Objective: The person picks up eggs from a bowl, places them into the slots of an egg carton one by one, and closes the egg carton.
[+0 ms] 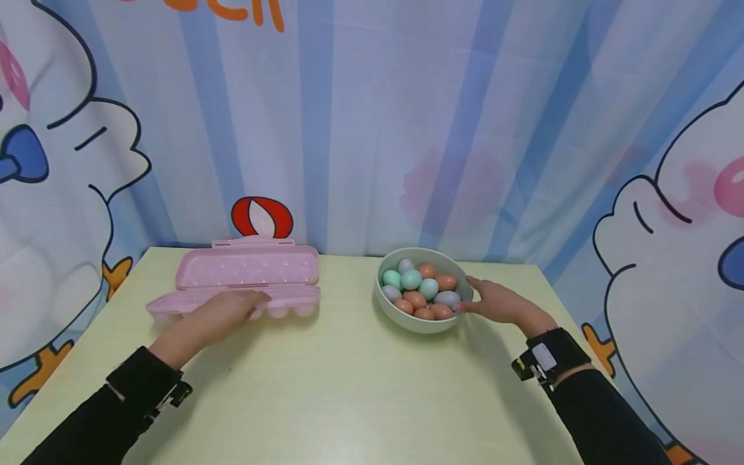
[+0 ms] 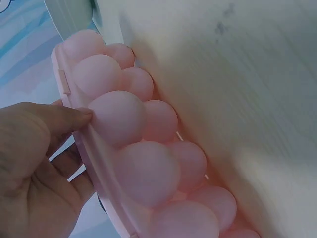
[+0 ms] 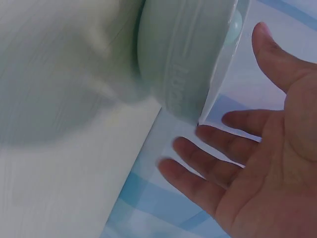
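Two hands are placed: the left hand (image 1: 217, 313) pinches the open carton (image 1: 247, 268) by its near edge; the right hand (image 1: 502, 302), fingers spread wide, is at the bowl (image 1: 424, 328), contact unclear. The carton is probably light and flexible; grip its edge. The eggs (image 1: 428, 289), inward of the right fingertips, look smooth, possibly fragile; hold by the sides. Lower eggs are hidden.

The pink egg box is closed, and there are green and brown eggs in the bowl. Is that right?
Not quite: the pink egg box is open, as the head view shows. There are indeed green and brown eggs in the bowl.
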Demonstrator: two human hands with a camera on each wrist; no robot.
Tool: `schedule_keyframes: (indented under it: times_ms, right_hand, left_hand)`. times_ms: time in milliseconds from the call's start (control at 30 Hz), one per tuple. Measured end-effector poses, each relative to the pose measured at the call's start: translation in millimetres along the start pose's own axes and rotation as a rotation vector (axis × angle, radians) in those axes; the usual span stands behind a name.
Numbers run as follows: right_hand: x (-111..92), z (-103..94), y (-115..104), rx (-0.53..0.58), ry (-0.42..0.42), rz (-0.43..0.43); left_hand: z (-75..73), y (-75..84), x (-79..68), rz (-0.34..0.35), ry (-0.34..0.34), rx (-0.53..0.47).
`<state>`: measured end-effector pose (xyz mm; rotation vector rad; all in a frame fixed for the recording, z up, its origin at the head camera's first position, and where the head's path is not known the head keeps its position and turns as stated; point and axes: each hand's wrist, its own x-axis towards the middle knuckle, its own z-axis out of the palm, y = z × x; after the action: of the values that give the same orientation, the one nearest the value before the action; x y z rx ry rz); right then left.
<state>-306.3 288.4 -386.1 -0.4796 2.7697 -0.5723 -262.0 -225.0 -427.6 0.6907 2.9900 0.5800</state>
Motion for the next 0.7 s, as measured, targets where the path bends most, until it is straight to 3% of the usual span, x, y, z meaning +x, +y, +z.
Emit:
schedule_keyframes:
  times_ms: [200, 267, 433, 500, 600, 700]
  right_hand:
    - [3, 0.1, -18, -0.070, 0.152, -0.039]
    - [4, 1.8, -26, -0.083, 0.190, -0.071]
    - [9, 8.2, -50, -0.030, 0.215, -0.158]
    - [13, 11.9, -60, -0.009, 0.216, -0.202]
    - [17, 18.0, -78, -0.064, 0.227, -0.273]
    - [20, 24.6, -100, -0.162, 0.252, -0.320]
  left_hand:
    - [5.0, 15.1, 1.1, 0.106, -0.033, 0.101]
    - [6.6, 20.8, 1.7, 0.107, -0.042, 0.069]
    - [13.7, 33.7, 5.6, 0.107, -0.051, 0.006]
    - [16.7, 38.0, 7.9, 0.137, -0.047, 0.021]
    - [19.9, 44.7, 9.7, 0.151, -0.048, 0.004]
    - [23.2, 49.9, 10.3, 0.218, -0.029, 0.046]
